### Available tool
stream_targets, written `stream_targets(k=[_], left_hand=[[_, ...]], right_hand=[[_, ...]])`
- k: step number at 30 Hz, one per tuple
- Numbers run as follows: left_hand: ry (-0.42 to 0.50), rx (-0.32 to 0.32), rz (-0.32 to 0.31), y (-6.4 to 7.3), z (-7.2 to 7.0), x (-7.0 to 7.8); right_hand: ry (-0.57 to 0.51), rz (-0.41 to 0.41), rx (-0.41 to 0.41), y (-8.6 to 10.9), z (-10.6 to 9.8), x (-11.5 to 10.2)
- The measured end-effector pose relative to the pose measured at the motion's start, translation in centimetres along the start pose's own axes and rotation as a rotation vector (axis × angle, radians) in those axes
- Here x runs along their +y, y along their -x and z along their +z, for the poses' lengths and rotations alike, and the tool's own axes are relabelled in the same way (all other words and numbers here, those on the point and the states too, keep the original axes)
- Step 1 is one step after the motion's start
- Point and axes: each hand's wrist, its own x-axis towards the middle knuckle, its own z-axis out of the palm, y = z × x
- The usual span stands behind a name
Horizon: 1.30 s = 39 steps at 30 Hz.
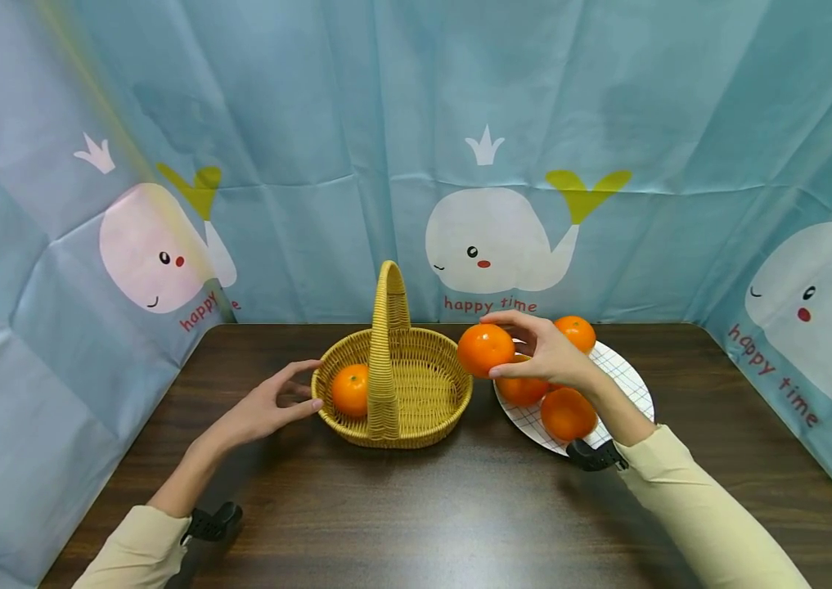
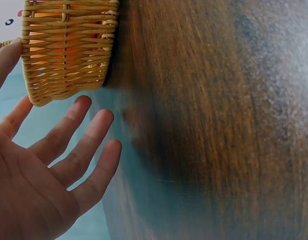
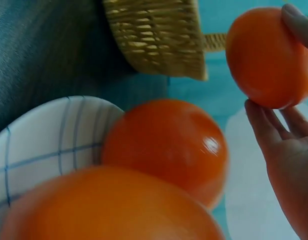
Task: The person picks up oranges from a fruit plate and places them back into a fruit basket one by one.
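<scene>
My right hand [image 1: 544, 353] pinches an orange [image 1: 486, 350] between thumb and fingers, in the air between the plate and the basket. The right wrist view shows the same held orange [image 3: 266, 57] beside the basket's wall. At the left rim of the yellow wicker basket [image 1: 423, 425], my left hand [image 1: 268, 405] touches with thumb and fingertips, its fingers mostly straight. In the left wrist view the left hand's fingers [image 2: 76, 155] are spread apart by the basket [image 2: 69, 75]. Another orange [image 1: 350, 390] lies inside the basket, left of its upright handle.
A white plate with a grid pattern [image 1: 629, 384] stands right of the basket. It bears several oranges, among them a front one [image 1: 568, 414] and a rear one [image 1: 575, 334]. A blue curtain [image 1: 298, 229] hangs behind the dark wooden table [image 1: 401, 515].
</scene>
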Motion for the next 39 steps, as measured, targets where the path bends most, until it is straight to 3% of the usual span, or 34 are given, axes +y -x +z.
stream_targets(k=[18, 27, 34, 39], left_hand=[[-0.01, 0.002, 0.006, 0.0, -0.1, -0.2], [0.002, 0.007, 0.014, 0.0, 0.1, -0.3], [0.006, -0.001, 0.011, 0.0, 0.0, -0.2], [0.011, -0.003, 0.005, -0.1, 0.0, -0.2]], right_hand=[[0.031, -0.099, 0.048, -1.3, 4.7, 1.9], [0.08, -0.146, 0.016, -1.3, 6.6, -0.6], [0.081, -0.174, -0.004, -1.5, 6.7, 0.6], [0.054, -0.112, 0.036, -1.1, 5.3, 1.6]])
